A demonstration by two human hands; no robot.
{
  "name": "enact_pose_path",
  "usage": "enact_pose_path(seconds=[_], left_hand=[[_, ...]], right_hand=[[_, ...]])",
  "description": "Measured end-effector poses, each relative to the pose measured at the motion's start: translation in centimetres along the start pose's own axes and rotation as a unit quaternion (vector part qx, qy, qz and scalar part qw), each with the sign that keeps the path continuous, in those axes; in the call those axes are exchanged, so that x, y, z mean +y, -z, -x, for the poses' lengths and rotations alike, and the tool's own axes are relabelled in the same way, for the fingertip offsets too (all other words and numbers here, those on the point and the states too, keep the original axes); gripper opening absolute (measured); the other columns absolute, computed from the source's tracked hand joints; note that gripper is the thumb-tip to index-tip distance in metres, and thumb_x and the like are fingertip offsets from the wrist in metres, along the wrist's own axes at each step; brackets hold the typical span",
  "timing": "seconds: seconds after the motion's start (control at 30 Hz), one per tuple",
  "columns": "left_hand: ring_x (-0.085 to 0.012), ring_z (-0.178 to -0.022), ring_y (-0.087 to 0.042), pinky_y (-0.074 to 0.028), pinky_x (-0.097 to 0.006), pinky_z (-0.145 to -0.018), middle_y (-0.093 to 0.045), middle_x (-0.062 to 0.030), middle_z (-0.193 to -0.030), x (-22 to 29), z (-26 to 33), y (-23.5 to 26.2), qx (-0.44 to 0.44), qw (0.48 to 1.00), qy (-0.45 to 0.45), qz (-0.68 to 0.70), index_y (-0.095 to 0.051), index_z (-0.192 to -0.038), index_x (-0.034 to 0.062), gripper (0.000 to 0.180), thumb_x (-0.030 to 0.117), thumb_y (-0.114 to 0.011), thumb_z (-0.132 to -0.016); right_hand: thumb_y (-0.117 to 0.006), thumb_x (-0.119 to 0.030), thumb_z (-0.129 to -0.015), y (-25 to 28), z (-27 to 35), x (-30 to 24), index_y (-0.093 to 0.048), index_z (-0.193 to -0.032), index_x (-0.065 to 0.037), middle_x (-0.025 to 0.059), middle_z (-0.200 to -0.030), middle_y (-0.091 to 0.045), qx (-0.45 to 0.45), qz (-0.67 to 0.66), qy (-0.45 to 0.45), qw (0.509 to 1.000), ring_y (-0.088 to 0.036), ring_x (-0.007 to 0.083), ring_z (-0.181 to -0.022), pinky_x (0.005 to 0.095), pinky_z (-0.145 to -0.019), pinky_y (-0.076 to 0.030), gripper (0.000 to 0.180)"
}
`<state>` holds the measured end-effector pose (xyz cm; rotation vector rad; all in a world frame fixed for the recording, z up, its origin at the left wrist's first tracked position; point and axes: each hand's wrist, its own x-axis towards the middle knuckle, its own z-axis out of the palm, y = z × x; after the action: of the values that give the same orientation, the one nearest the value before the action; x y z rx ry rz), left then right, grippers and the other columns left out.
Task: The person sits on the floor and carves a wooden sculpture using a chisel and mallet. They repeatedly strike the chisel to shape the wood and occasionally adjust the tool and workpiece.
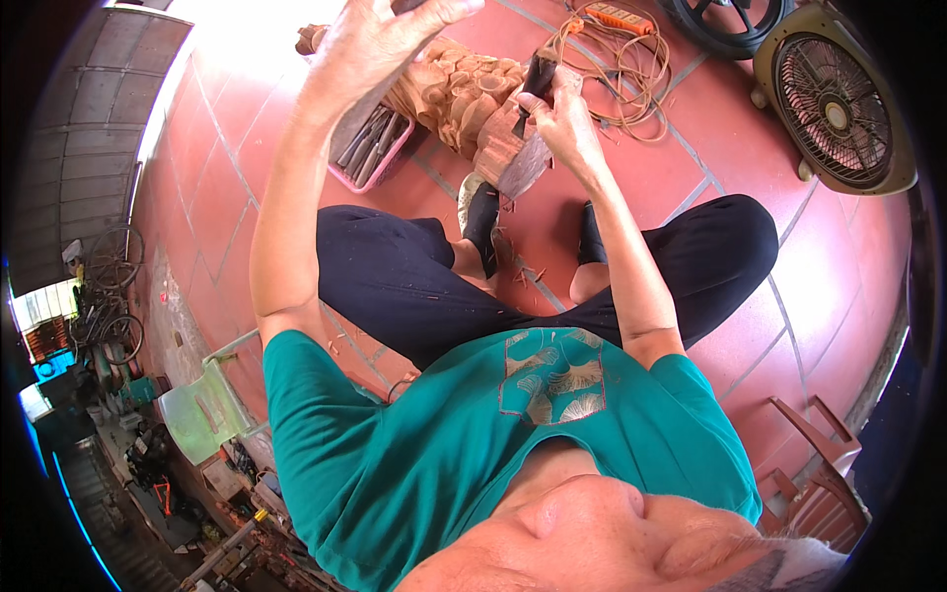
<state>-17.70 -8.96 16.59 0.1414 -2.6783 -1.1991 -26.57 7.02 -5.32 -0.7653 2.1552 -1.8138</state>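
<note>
Two hands are working over a carved wooden figure [473, 104] standing on the red tile floor [789, 266]. The right hand [557, 118] is pinching a dark chisel [533, 84] against the carving. The left hand [380, 39], raised, is closing around something, possibly a mallet, cut off at the frame edge.

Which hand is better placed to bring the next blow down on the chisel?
Probably the left hand: it is raised high, gripping a tool handle. The right hand already holds the chisel against the wood carving.

left hand [370, 44]: tool cut off by top edge | chisel [533, 84] tip: hidden behind carving [473, 109]
</note>
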Motion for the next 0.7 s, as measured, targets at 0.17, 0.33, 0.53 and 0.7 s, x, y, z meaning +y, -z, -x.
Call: enact_pose_path(seconds=[0.17, 0.33, 0.53, 0.7], left_hand=[[-0.0328, -0.106, -0.068, -0.05, -0.041, -0.097, -0.067, -0.0192, -0.129, -5.8, 0.3, -1.7, -0.134, 0.97, -0.049, -0.198, -0.049, -0.151, 0.0152, 0.075, 0.051, -0.07, -0.088], [-0.0342, -0.118, -0.066, -0.048, -0.042, -0.102, -0.066, -0.0199, -0.132, -6.4, 0.3, -2.2, -0.118, 0.978, -0.07, -0.158, -0.05, -0.151, 0.016, 0.074, 0.052, -0.07, -0.089], [-0.0304, -0.12, -0.064, -0.048, -0.041, -0.103, -0.066, -0.0172, -0.133, -6.4, 0.6, -2.3, -0.094, 0.984, -0.063, -0.139, -0.051, -0.15, 0.018, 0.071, 0.049, -0.072, -0.09], [-0.0221, -0.126, -0.06, -0.047, -0.039, -0.106, -0.063, -0.0103, -0.141, -5.3, 0.3, -1.9, -0.065, 0.988, -0.076, -0.115, -0.051, -0.151, 0.02, 0.069, 0.044, -0.074, -0.091]], right_hand=[[-0.069, -0.021, -0.095, -0.3, -0.1, 0.4, -0.054, -0.116, 0.0, 0.0164, -0.093, -0.07, -0.03, -0.032, -0.001, 0.999, -0.07, 0.027, -0.083, 0.0409, -0.074, -0.052, 0.033], [-0.062, -0.008, -0.099, -0.1, 0.5, 0.3, -0.051, -0.119, -0.001, 0.0127, -0.097, -0.067, -0.023, -0.155, -0.008, 0.988, -0.068, 0.0191, -0.087, 0.0352, -0.076, -0.057, 0.024], [-0.054, 0.0, -0.101, 0.9, 1.7, -0.2, -0.047, -0.122, -0.002, 0.0095, -0.104, -0.063, 0.024, -0.27, -0.048, 0.961, -0.068, 0.0176, -0.09, 0.0349, -0.081, -0.061, 0.022], [-0.055, -0.002, -0.102, 1.5, 1.7, -0.2, -0.048, -0.123, 0.0, 0.0106, -0.104, -0.064, 0.013, -0.245, -0.05, 0.968, -0.068, 0.0184, -0.092, 0.0359, -0.083, -0.061, 0.022]])
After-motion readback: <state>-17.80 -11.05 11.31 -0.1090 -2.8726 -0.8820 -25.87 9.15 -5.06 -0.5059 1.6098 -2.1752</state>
